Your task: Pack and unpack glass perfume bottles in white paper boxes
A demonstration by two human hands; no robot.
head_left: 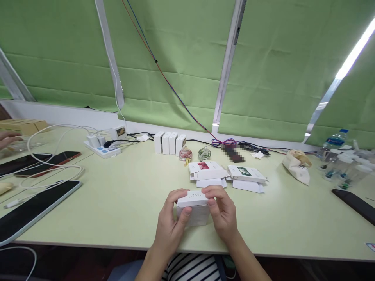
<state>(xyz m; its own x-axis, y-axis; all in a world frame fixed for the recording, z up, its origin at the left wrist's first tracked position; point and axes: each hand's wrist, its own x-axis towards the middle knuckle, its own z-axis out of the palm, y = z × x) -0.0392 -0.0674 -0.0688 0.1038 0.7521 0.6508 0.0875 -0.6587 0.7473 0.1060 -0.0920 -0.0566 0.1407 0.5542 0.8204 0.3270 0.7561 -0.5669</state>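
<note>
A small white box stands upright near the table's front edge, its printed top face toward me. My left hand grips its left side, thumb on the front. My right hand holds the top right corner between thumb and fingers. Beyond them lie a flat white box with a red picture and another with a green picture, both with flaps out. Behind these sit a red round glass bottle, a green one and a small gold piece.
Several white boxes stand in a row at the back. A power strip, cables, phones and a tablet occupy the left, where another person's hand shows. At right are a cloth bag, clear bottles and a dark phone.
</note>
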